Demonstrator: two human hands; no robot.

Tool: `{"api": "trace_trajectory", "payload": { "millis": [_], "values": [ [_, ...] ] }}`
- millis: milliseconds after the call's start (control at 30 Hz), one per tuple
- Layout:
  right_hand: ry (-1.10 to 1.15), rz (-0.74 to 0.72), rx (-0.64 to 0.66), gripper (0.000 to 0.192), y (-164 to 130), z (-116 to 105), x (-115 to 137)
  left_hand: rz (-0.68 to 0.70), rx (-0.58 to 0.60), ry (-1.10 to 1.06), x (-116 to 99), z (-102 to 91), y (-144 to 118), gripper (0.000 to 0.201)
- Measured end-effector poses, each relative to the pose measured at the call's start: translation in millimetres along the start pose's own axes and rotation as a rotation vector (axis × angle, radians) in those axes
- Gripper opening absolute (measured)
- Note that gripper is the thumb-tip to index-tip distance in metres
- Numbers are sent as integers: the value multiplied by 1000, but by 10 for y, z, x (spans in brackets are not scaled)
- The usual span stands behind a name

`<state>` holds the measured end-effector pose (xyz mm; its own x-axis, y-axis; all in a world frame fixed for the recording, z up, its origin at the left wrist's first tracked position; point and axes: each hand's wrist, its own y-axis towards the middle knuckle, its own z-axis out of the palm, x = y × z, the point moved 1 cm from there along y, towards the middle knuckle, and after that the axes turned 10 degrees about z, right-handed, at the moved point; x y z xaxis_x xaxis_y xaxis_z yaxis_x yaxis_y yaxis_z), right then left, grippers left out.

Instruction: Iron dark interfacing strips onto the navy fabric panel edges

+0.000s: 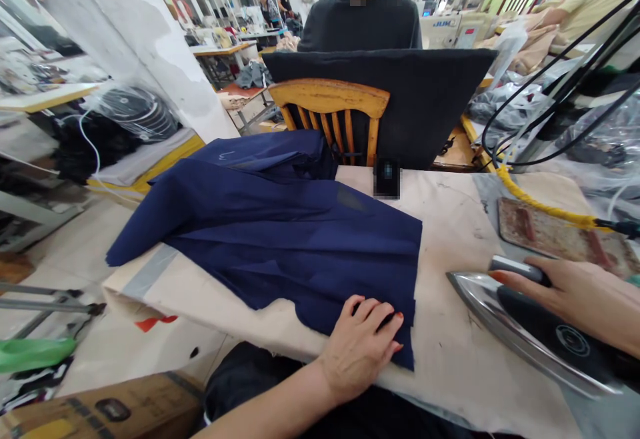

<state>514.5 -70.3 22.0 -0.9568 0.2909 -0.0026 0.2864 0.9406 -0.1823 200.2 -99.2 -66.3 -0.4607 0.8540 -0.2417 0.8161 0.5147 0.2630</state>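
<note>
A dark blue garment (280, 225) lies spread over the padded ironing table (450, 332), part of it hanging off the far left edge. My left hand (363, 345) rests flat on the garment's near corner, fingers slightly curled. My right hand (575, 295) grips the handle of a steam iron (525, 332), which stands on the table to the right of the cloth, its pointed steel nose toward the garment.
A stained iron rest pad (555, 235) lies behind the iron. Black cables and a yellow-wrapped hose (540, 205) hang at the right. A wooden chair (333, 115) and a seated person's back stand beyond the table. A cardboard box (100, 412) sits on the floor at left.
</note>
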Motion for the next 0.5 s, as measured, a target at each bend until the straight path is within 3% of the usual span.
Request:
{"api": "trace_trajectory", "payload": {
  "millis": [133, 333, 400, 500],
  "values": [
    [-8, -27, 77, 52, -239, 56, 156, -25, 1, -6, 0, 11, -18, 37],
    [-1, -239, 121, 38, -540, 4, 675, -46, -1, -32, -32, -1, -36, 39],
    [8, -327, 90, 36, -552, 99, 797, -36, 12, -60, 68, -117, -77, 37],
    [71, -367, -64, 38, -499, 381, 827, -63, 41, -53, 458, -459, -271, 41]
  ]
}}
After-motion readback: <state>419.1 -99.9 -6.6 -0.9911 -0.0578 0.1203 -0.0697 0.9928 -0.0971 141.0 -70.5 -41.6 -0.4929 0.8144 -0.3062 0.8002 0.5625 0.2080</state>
